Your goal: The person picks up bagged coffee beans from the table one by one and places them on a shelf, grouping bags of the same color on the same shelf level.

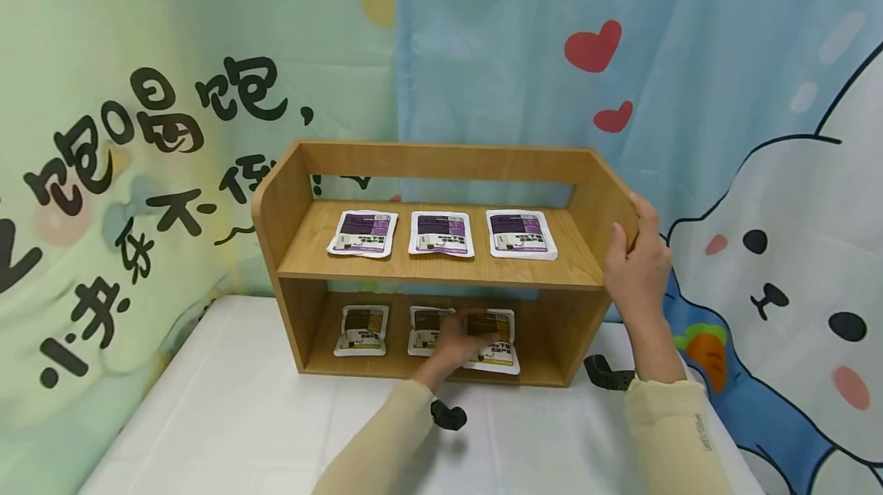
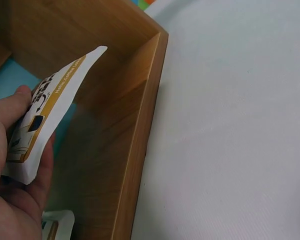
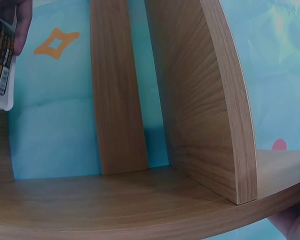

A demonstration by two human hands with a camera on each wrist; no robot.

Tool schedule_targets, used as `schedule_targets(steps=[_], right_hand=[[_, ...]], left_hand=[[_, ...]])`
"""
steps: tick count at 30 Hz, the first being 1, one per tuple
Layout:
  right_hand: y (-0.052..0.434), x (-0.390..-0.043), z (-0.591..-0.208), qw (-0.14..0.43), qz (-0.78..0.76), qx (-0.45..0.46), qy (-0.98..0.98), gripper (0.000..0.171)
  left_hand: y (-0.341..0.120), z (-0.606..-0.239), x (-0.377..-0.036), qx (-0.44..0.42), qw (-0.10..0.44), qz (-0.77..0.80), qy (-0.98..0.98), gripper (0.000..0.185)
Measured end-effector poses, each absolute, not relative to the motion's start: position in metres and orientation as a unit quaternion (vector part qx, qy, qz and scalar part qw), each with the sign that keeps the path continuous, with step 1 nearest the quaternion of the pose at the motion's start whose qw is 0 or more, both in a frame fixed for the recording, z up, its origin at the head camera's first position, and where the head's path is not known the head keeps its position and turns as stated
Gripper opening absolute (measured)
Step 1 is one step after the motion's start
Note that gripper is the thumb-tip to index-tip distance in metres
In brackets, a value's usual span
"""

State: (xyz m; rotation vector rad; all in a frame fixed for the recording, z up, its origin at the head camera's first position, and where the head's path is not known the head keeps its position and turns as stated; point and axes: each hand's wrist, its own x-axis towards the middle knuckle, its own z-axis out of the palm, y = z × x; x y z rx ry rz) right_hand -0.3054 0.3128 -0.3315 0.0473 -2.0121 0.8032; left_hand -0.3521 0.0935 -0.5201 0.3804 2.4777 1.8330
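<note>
A wooden two-level shelf (image 1: pixel 441 162) stands on a white table (image 1: pixel 228 411). Three purple packets (image 1: pixel 441 234) lie on its upper board. On the lower board lie brown packets, two at the left (image 1: pixel 362 329). My left hand (image 1: pixel 451 345) reaches into the lower level and holds a third brown-and-white packet (image 1: pixel 498 336) (image 2: pixel 42 112) by its lower part, thumb on its face, near the right side panel (image 2: pixel 135 120). My right hand (image 1: pixel 638 261) grips the front edge of the shelf's right side wall (image 3: pixel 215 100); only a little of it shows at the right wrist view's corner.
Cartoon-printed curtains (image 1: pixel 724 96) hang close behind the shelf. Black wrist-camera mounts (image 1: pixel 448 414) sit on both forearms. White table surface (image 2: pixel 230 125) extends in front of and beside the shelf.
</note>
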Motion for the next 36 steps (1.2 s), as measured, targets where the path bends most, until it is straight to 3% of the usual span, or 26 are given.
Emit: schedule_targets(steps=[22,36], right_hand=[[0.314,-0.303,-0.330,0.464,0.329,0.015,-0.823,0.042],[0.313,-0.306,-0.335,0.478,0.324,0.017,-0.816,0.041]], left_hand=[[0.122,-0.520,-0.367,0.147,0.023,0.565,0.812,0.046],[0.127,-0.548,-0.380,0.138,0.021,0.569,0.810,0.045]])
